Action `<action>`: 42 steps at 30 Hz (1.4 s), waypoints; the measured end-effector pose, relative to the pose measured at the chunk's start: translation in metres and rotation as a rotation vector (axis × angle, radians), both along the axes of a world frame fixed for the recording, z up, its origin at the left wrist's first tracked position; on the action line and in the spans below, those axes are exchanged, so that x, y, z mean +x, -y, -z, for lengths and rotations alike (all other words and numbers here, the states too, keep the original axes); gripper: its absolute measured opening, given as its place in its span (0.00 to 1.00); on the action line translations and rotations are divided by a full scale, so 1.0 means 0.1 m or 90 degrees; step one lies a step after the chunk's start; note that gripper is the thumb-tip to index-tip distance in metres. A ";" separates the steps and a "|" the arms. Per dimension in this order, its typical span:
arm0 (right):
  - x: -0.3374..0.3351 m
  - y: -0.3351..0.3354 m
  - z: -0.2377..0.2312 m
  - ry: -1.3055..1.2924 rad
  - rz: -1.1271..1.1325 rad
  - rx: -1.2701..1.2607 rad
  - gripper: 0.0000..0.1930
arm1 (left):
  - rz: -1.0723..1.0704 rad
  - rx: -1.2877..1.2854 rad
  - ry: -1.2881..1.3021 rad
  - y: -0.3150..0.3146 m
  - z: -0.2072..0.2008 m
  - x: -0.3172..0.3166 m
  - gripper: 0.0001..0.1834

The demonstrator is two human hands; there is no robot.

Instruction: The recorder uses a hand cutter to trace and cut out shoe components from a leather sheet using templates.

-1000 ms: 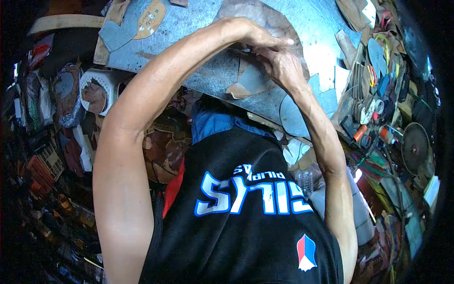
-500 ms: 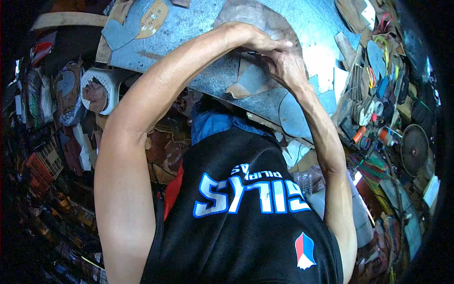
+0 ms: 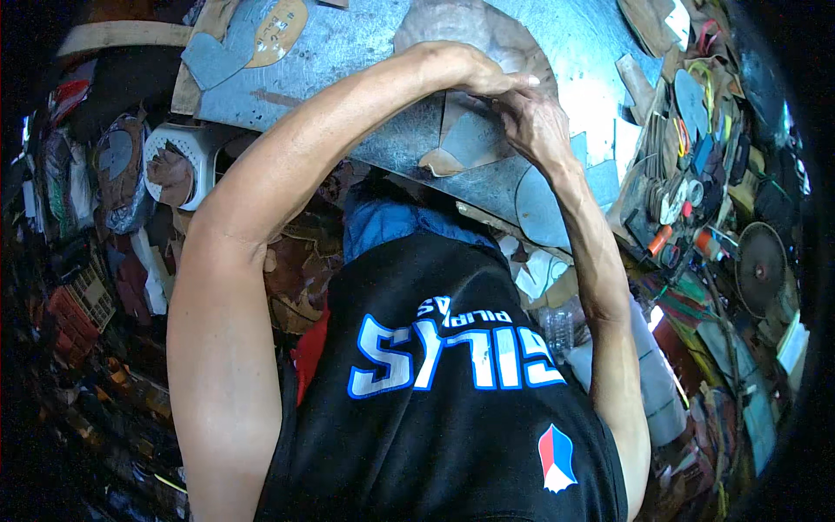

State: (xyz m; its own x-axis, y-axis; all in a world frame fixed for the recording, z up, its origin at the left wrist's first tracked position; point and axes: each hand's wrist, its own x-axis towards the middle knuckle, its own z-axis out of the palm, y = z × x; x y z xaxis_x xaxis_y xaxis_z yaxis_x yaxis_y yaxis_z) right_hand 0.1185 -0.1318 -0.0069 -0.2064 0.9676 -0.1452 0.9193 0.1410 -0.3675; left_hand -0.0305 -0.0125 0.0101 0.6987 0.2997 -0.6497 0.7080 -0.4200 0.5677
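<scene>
My left hand reaches across the metal-topped table over a large brown sheet, which looks like leather. Its thumb points right and meets my right hand. The right fingers are curled in, close against the left hand. Both hands look closed, but whatever sits between them is hidden by the fingers. Just below them on the table lie a grey flat cut piece and a small tan piece.
A rounded grey piece lies by my right forearm. At the far left are a tan sole-shaped pattern and a grey piece. A white stool stands left of the table. Tools and scraps crowd the right, near a round fan-like disc.
The view has shifted slightly. My right fingers have moved a little beside the left hand, and more of the grey piece below them shows. Both hands stay together.
</scene>
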 end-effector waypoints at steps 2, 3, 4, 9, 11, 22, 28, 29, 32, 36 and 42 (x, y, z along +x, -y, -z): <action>-0.02 0.00 0.00 -0.004 -0.001 0.012 0.14 | -0.004 0.027 0.027 0.01 0.09 -0.02 0.57; -0.03 0.00 -0.01 0.013 -0.004 0.004 0.13 | 0.005 0.052 0.051 0.02 0.21 -0.03 0.55; -0.02 0.02 -0.02 0.032 -0.001 -0.006 0.13 | 0.021 0.076 0.077 0.04 0.20 -0.02 0.52; -0.06 0.10 0.01 0.046 0.019 -0.005 0.12 | 0.006 0.157 0.029 0.13 0.18 -0.07 0.37; -0.11 0.13 -0.01 0.049 0.039 -0.007 0.10 | 0.005 0.203 0.032 0.15 0.16 -0.11 0.33; -0.33 0.28 -0.08 0.007 0.174 -0.020 0.10 | 0.033 0.314 0.171 0.35 0.32 -0.42 0.30; -0.61 0.36 -0.10 0.015 0.281 -0.037 0.10 | 0.036 0.360 0.220 0.41 0.35 -0.47 0.33; -0.68 0.35 -0.13 0.044 0.320 -0.069 0.10 | 0.041 0.367 0.228 0.41 0.37 -0.50 0.34; -0.84 0.36 -0.08 0.005 0.381 -0.039 0.11 | 0.065 0.379 0.234 0.39 0.40 -0.51 0.35; -0.95 0.37 -0.01 -0.038 0.447 -0.002 0.13 | 0.076 0.405 0.274 0.40 0.47 -0.53 0.35; -1.10 0.35 -0.03 -0.087 0.505 -0.013 0.12 | 0.074 0.422 0.286 0.41 0.50 -0.58 0.33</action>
State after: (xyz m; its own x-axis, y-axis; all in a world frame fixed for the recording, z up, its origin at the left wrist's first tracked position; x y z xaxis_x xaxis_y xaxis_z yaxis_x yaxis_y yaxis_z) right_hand 0.0085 -0.1671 -0.0037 0.5244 0.8305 -0.1878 0.6894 -0.5435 -0.4789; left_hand -0.0884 -0.0531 -0.0400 0.9010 0.4336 -0.0116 0.4024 -0.8257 0.3954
